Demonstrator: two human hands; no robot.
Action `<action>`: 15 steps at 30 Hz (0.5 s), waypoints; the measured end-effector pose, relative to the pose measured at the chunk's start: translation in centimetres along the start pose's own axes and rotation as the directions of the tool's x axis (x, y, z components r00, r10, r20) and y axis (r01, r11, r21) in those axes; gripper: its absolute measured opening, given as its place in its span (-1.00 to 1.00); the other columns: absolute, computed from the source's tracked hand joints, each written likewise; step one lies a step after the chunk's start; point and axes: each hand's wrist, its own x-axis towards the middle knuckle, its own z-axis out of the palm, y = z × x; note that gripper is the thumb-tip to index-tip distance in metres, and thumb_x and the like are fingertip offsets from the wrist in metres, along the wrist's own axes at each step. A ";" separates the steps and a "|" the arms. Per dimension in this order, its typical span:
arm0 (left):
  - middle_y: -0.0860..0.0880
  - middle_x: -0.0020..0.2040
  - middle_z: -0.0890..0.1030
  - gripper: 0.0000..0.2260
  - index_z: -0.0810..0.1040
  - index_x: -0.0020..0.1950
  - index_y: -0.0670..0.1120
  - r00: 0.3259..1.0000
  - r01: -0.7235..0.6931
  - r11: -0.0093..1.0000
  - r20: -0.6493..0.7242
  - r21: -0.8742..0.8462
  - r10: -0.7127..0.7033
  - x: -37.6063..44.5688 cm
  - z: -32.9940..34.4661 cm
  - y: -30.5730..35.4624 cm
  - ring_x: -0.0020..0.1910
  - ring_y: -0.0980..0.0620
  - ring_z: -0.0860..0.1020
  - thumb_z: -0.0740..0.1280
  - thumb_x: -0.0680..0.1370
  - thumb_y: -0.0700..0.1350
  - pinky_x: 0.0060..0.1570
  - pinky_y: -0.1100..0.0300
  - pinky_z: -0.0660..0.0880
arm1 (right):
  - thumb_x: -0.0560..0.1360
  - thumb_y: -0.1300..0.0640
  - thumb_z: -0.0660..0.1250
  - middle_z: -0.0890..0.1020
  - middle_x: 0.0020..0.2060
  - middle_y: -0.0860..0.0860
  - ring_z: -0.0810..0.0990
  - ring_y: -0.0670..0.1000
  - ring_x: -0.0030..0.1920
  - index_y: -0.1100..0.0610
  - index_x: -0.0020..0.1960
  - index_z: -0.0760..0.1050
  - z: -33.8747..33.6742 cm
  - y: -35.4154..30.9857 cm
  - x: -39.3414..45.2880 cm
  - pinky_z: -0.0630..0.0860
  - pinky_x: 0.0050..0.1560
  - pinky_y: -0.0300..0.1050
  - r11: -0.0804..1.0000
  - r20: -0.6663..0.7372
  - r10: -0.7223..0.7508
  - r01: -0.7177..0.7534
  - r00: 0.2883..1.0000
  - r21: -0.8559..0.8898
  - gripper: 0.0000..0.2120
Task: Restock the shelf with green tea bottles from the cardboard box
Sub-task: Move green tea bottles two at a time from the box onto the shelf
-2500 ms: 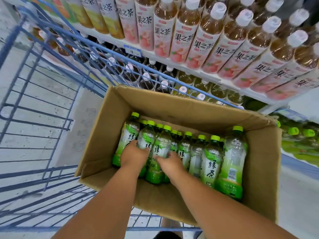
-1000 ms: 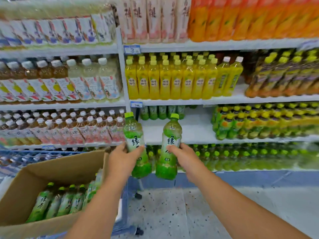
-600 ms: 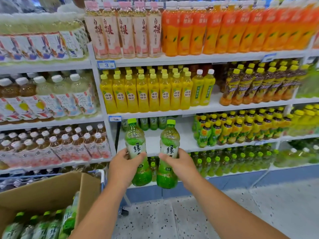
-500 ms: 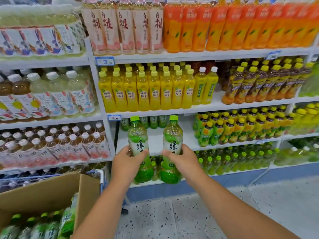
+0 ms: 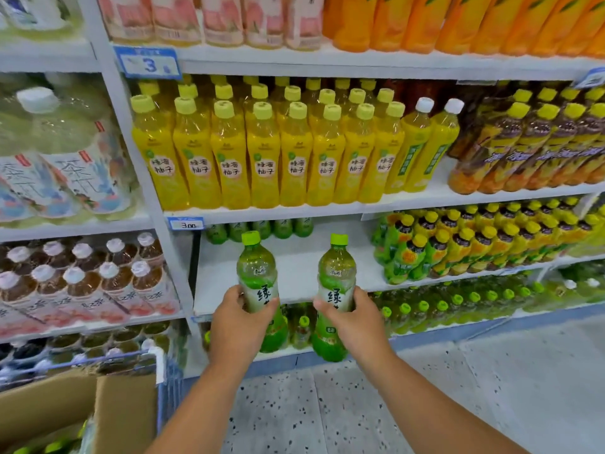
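1. Left hand [image 5: 236, 326] grips one green tea bottle [image 5: 259, 283], right hand [image 5: 353, 322] grips another [image 5: 335, 290]; both upright, held in front of the half-empty shelf [image 5: 294, 273]
2. More green tea bottles at shelf back [image 5: 258, 229]; cardboard box [image 5: 78, 407] lower left
3. Risks: caps could clip the yellow-bottle shelf edge [image 5: 262, 213] above; a shove could topple the back row; mid-label grip may slip

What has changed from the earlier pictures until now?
Each hand took one green tea bottle out of the cardboard box and carried it up to the half-empty shelf. The left hand still grips the left bottle, the right hand the right bottle, both upright, not yet set down.
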 end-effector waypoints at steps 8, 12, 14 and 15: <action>0.26 -0.03 0.60 -0.59 0.51 0.21 0.07 0.996 -0.070 0.997 -0.057 -0.012 0.069 6.5 8.1 -2.5 -0.03 0.37 0.54 0.57 0.43 0.02 -0.14 0.34 0.47 | 0.36 -0.07 0.60 0.68 -0.18 -0.22 0.63 -0.23 -0.14 -0.12 0.01 0.54 0.8 5.7 11.6 0.56 -0.10 -0.17 0.996 -0.064 -0.080 0.077 0.995 -0.052 -0.68; 0.26 -0.01 0.65 -0.61 0.52 0.20 0.13 0.989 -0.095 0.994 -0.115 -0.051 0.088 10.1 12.8 -4.6 -0.03 0.34 0.59 0.56 0.44 0.03 -0.11 0.30 0.54 | 0.38 -0.04 0.59 0.67 -0.15 -0.26 0.62 -0.23 -0.12 -0.15 0.03 0.54 1.0 8.7 17.3 0.56 -0.04 -0.17 0.987 -0.082 -0.158 0.158 0.984 -0.012 -0.70; 0.26 -0.01 0.67 -0.61 0.50 0.18 0.16 0.985 -0.114 0.990 -0.141 -0.077 0.102 11.9 14.9 -5.4 -0.03 0.30 0.63 0.56 0.44 0.02 -0.07 0.26 0.56 | 0.39 -0.02 0.59 0.67 -0.12 -0.29 0.62 -0.27 -0.09 -0.16 0.06 0.54 1.0 9.8 19.9 0.53 -0.05 -0.30 0.978 -0.082 -0.208 0.210 0.975 0.015 -0.68; 0.26 -0.01 0.67 -0.61 0.50 0.18 0.17 0.981 -0.131 0.988 -0.156 -0.084 0.117 12.7 16.0 -5.6 -0.03 0.27 0.64 0.56 0.44 0.01 -0.05 0.23 0.57 | 0.40 -0.01 0.59 0.66 -0.11 -0.32 0.61 -0.29 -0.08 -0.15 0.08 0.53 1.0 10.5 21.1 0.50 -0.08 -0.40 0.971 -0.088 -0.235 0.238 0.968 0.019 -0.66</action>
